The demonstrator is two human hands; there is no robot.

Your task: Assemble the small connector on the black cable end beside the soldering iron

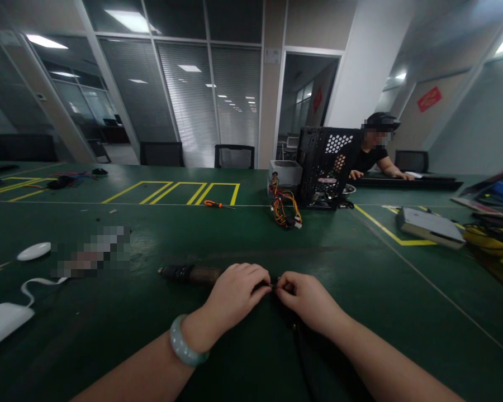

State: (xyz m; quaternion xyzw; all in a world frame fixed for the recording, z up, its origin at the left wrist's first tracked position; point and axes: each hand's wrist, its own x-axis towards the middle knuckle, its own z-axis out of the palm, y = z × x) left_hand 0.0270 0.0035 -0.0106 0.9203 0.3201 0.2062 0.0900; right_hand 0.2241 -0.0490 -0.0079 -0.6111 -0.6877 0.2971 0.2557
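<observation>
My left hand [237, 293] and my right hand [304, 293] meet in front of me, fingertips pinched close together. Both hold a small dark piece between them, too small to name. Behind and under my left hand lies a dark, cylindrical tool with a brown middle [204, 274], like an electric screwdriver, its metal tip [161, 271] pointing left. My left hand hides its other end. A black cord [302, 354] runs from beneath my right hand toward the table's near edge.
On the green table [151, 335] stand a black computer case [318, 167] and a grey power supply [285, 174] with coloured wires. An orange screwdriver [213, 204], a metal drive box [430, 226] and white devices [4, 324] lie around. Another person [373, 151] sits across.
</observation>
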